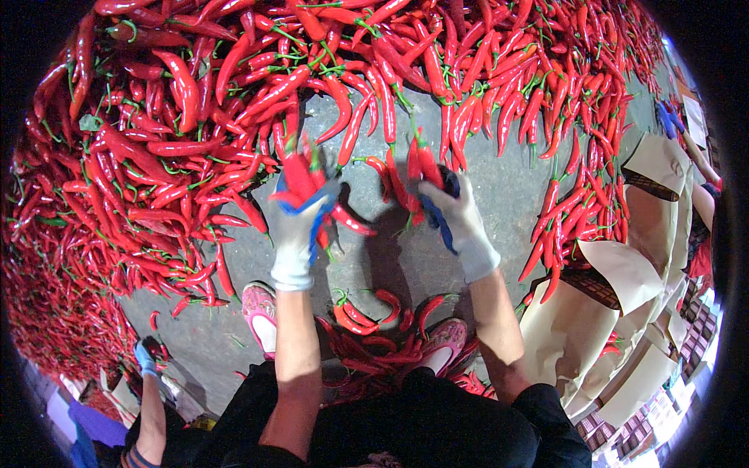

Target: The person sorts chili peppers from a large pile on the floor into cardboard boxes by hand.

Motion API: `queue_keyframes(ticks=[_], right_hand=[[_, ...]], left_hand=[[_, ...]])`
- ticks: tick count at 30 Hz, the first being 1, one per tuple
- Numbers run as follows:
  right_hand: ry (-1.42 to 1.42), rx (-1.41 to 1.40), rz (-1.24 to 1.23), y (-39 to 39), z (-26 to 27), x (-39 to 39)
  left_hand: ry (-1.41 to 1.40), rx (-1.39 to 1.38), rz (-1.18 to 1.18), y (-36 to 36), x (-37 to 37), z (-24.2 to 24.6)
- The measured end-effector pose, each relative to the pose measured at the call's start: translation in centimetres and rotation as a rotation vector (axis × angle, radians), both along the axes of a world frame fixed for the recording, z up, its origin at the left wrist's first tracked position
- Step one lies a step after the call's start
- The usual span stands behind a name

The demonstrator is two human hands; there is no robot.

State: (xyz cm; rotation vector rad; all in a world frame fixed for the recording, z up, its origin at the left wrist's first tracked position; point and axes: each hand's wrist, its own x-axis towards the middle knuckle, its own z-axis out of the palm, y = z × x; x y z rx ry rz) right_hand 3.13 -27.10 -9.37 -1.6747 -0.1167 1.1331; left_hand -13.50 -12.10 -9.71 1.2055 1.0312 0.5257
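My left hand (302, 213), in a white knitted glove with blue coating, is closed around a bunch of red chili peppers (301, 175), slightly blurred. Opposite it, my right hand (453, 216), gloved the same way, grips a few red chilies (422, 161) between thumb and fingers. One curved chili (380, 172) lies on the grey floor (363, 257) between the hands. More loose chilies (357, 319) lie below, between my pink shoes. The palms and some fingertips are hidden.
A large heap of red chilies (175, 146) spreads across the left and far side. Paper-lined crates (567, 327) stand at the right, with chilies (562, 216) beside them. A co-worker's blue-gloved hand (144, 358) is at lower left; another co-worker's gloved hand (669, 119) shows at upper right.
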Motion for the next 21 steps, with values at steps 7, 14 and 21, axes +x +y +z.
queue_keyframes(ticks=[7, 14, 21], right_hand=[[-0.645, -0.395, 0.613, 1.4, 0.3, -1.3], [0.242, 0.04, -0.126, -9.2, -0.6, -2.1], [-0.013, -0.027, 0.061, -6.3, 1.0, -1.7]], left_hand=[[0.663, 0.929, -0.337, 1.2, 5.8, -1.3], [0.799, 0.704, -0.43, -0.7, -0.9, -0.4], [0.754, 0.803, -0.299, -1.0, -1.3, -1.0]])
